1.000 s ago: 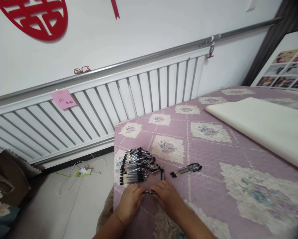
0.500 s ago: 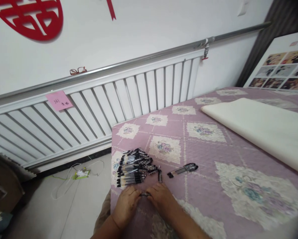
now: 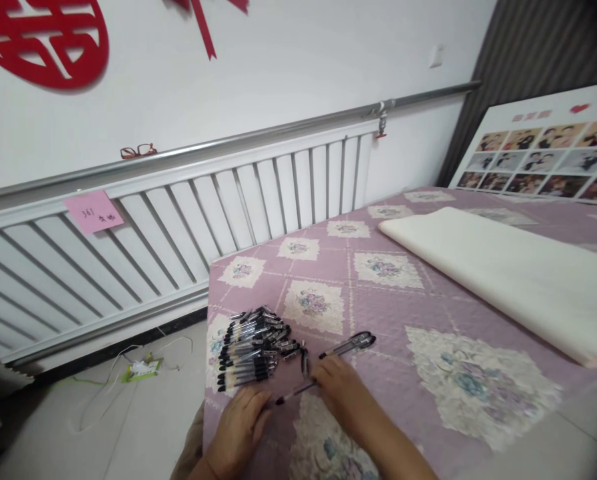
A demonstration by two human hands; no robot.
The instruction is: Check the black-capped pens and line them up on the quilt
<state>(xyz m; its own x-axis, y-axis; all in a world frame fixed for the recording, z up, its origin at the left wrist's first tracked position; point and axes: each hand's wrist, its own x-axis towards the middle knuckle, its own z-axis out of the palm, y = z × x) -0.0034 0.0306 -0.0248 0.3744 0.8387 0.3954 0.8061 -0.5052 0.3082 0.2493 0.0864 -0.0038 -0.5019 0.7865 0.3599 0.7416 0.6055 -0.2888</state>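
Note:
My left hand (image 3: 238,420) and my right hand (image 3: 341,390) rest on a purple quilted bed cover (image 3: 393,313) near its front left corner. Between them lies a thin black pen (image 3: 293,393), which my right hand pinches at its right end. My left hand is curled, its fingertips close to the pen's left tip. Just beyond my hands sits a pile of several black-capped pens (image 3: 251,343). A separate pair of pens (image 3: 351,345) lies right of the pile, close to my right fingers. One short dark pen part (image 3: 304,360) lies beside the pile.
A long cream-coloured roll (image 3: 503,280) lies across the bed at the right. A white slatted radiator cover (image 3: 178,227) with a pink note (image 3: 92,211) runs along the wall. Red glasses (image 3: 137,151) sit on the rail. A photo board (image 3: 543,160) leans at the back right. Cables (image 3: 138,367) lie on the floor.
My hands have drawn apart, and the pen between them now shows at full length. My right hand moved right toward the pair of pens. The camera view swung to the right.

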